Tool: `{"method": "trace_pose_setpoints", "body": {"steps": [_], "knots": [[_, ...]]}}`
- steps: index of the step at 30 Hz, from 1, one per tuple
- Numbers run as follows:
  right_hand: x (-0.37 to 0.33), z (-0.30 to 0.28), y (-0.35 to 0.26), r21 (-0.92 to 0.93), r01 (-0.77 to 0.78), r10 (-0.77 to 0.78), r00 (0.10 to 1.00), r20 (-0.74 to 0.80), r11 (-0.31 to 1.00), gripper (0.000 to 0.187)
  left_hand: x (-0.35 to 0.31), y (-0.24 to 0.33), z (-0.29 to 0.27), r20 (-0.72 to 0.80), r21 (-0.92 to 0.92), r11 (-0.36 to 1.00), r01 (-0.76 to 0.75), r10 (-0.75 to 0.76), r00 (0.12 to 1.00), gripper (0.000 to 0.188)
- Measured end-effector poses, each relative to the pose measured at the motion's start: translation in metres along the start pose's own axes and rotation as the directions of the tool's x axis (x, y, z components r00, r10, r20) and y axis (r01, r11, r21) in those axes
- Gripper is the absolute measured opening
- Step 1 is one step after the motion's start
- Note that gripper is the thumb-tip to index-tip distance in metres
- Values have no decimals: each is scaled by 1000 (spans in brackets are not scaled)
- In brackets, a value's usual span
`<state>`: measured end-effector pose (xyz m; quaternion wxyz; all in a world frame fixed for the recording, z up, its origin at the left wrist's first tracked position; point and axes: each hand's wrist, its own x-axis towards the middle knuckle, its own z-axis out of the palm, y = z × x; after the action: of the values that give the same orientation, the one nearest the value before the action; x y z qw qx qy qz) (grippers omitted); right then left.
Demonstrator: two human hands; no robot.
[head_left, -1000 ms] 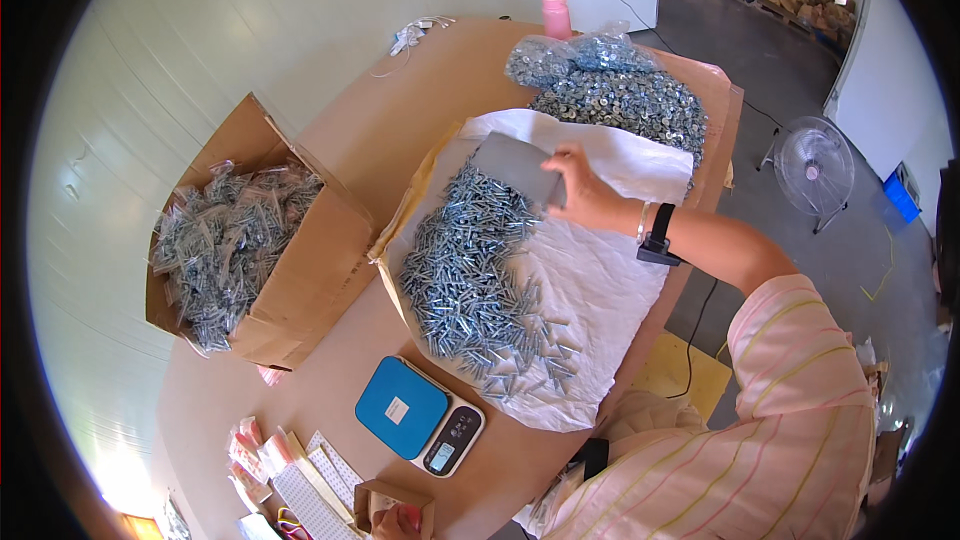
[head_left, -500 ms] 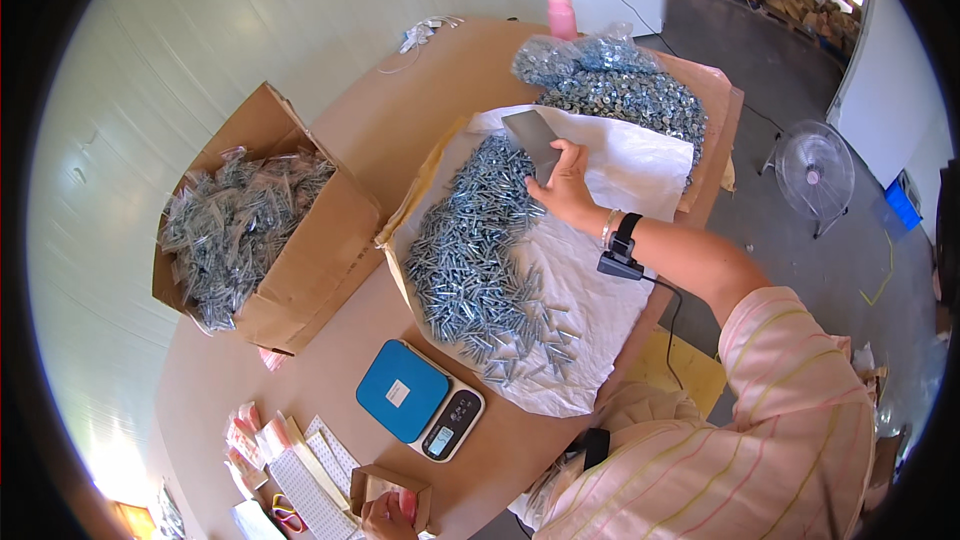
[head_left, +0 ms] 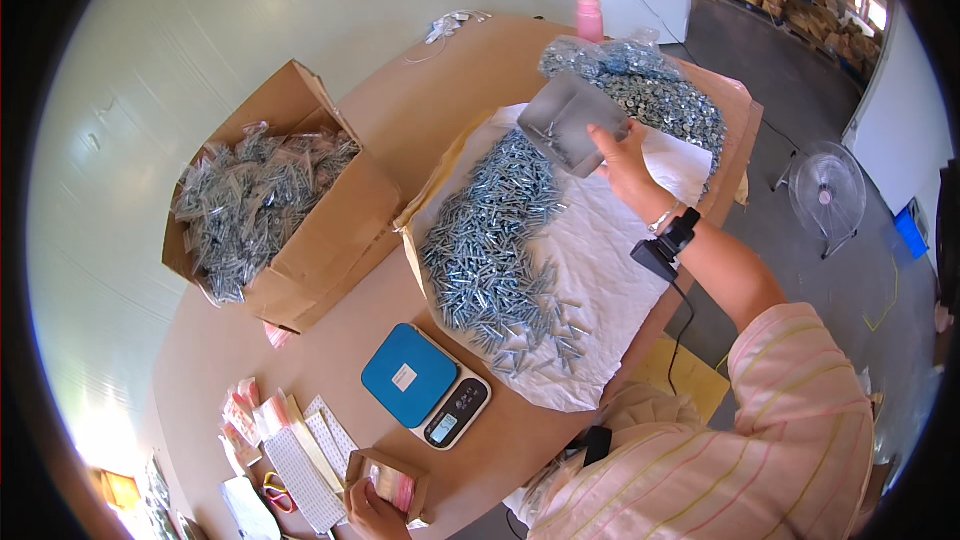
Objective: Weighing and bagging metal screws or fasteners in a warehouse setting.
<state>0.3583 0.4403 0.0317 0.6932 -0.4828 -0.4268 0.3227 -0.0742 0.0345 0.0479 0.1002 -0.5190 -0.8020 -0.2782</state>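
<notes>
My right hand (head_left: 625, 162) grips the rim of a grey plastic tray (head_left: 590, 110), thumb on the inside. The tray is tilted with its inside showing, and a few screws lie in it. It is above the top end of a heap of silver screws (head_left: 490, 230), spread on a white sheet (head_left: 610, 310). Down at the table's near edge, my left hand (head_left: 372, 515) is closed over the left side of a small cardboard box (head_left: 418, 485). Pink and clear plastic bags (head_left: 392, 486) fill that box; my left fingertips are partly hidden.
A blue-topped scale (head_left: 408, 375) stands between the box and the sheet. To the left is a large carton (head_left: 335, 260) of bagged screws. Small metal pieces (head_left: 665, 105) and a pink bottle (head_left: 590, 18) are at the back. Beyond the table stands a fan (head_left: 825, 195).
My right hand has lifted the grey tray off the heap and turned it, so its inside shows with screws. My left hand has shifted from inside the small box to its left side.
</notes>
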Motion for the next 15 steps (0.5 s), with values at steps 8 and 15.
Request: {"method": "trace_pose_setpoints", "body": {"steps": [8,15], "knots": [[-78,78,-30,23,-737,357,354,865,676,58,-4,-27,2,42,25,987,161,-162,986,18],[-190,163,-7,-330,-615,441,32,897,716,67,-12,18,-23,-78,21,999,45,-43,996,13]]}}
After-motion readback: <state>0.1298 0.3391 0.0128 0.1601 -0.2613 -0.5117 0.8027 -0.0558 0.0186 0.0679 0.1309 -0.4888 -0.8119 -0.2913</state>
